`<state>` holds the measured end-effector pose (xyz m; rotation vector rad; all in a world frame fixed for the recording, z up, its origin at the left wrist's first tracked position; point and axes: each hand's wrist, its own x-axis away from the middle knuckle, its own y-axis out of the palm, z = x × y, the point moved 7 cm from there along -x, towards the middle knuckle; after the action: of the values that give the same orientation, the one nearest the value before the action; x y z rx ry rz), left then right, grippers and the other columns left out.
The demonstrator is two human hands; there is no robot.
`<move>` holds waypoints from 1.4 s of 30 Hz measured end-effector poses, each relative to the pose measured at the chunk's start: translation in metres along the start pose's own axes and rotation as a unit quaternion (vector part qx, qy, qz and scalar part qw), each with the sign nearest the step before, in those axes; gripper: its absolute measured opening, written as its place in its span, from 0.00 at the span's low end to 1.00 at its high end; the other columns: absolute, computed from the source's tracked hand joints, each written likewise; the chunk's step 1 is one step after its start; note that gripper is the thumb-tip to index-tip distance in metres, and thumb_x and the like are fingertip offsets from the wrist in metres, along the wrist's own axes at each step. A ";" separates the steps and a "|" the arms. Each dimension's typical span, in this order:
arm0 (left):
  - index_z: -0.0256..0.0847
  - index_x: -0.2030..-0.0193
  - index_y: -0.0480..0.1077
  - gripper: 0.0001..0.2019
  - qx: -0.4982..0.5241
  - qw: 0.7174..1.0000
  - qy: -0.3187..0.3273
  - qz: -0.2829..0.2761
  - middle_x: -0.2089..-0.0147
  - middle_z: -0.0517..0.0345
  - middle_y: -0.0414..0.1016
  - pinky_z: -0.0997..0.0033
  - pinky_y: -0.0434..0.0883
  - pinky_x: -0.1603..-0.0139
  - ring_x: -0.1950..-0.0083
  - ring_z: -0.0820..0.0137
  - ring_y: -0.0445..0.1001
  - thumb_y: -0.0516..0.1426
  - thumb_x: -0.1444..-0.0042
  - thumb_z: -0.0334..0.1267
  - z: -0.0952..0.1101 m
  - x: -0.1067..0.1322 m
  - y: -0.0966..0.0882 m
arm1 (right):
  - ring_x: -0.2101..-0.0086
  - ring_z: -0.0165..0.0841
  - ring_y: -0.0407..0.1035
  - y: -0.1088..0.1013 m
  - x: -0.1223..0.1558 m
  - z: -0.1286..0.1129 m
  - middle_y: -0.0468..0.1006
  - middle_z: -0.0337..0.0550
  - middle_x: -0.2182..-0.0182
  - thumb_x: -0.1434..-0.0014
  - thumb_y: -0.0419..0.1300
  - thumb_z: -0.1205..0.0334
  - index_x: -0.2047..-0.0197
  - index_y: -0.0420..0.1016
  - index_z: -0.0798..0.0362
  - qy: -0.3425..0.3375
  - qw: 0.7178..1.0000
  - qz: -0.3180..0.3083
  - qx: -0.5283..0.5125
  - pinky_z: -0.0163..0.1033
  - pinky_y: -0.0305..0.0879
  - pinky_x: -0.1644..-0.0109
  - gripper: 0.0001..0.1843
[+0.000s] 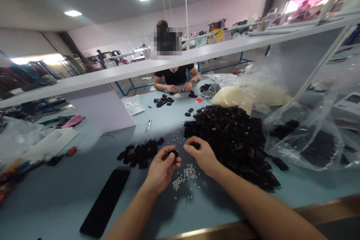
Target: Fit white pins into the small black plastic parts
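My left hand (162,169) pinches a small black plastic part (173,153) between thumb and fingers. My right hand (201,155) is close by, its fingers closed on a similar dark part (196,145). Below both hands lies a scatter of tiny white pieces (185,175) on the pale blue table (67,180). A large heap of black parts with red marks (229,138) rises just beyond my right hand. A smaller group of them (140,153) lies left of my left hand.
A black smartphone (105,202) lies face down near the front edge. Small snips (148,125) rest farther up the table. Plastic bags (303,131) and a bag of pale granules (247,95) sit at right. Across a white shelf (146,68), a co-worker's hands (177,88) work over black parts.
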<state>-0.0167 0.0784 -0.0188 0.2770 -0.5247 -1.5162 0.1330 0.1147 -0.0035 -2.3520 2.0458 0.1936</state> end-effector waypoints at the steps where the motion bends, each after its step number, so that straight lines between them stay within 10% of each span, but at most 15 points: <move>1: 0.39 0.60 0.74 0.15 -0.002 1.000 0.000 0.003 0.65 0.57 0.78 0.78 0.75 0.69 0.69 0.73 0.78 0.69 0.55 0.34 0.000 0.000 0.000 | 0.79 0.27 0.54 0.001 0.000 0.001 0.63 0.31 0.82 0.48 0.60 0.58 0.72 0.71 0.52 0.009 1.000 -0.009 -0.009 0.34 0.52 0.75 0.07; 23: 0.44 0.51 0.75 0.20 0.001 0.998 0.059 -0.020 0.52 0.55 0.77 0.67 0.71 0.45 0.48 0.67 0.73 0.67 0.53 0.30 0.004 0.001 0.005 | 0.76 0.27 0.59 0.006 0.002 -0.004 0.69 0.35 0.77 0.46 0.60 0.60 0.72 0.74 0.54 -0.031 0.998 -0.046 0.026 0.33 0.56 0.71 0.07; 42: 0.42 0.57 0.69 0.20 -0.015 0.999 0.037 -0.028 0.65 0.59 0.77 0.71 0.73 0.63 0.65 0.69 0.77 0.68 0.56 0.31 0.001 0.004 0.009 | 0.75 0.29 0.61 0.008 0.005 -0.008 0.71 0.36 0.77 0.45 0.60 0.58 0.72 0.73 0.54 -0.038 0.997 -0.056 0.035 0.34 0.57 0.70 0.08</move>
<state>-0.0094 0.0754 -0.0129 0.3256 -0.4371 -1.5608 0.1265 0.1077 0.0043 -2.3702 1.8513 0.2029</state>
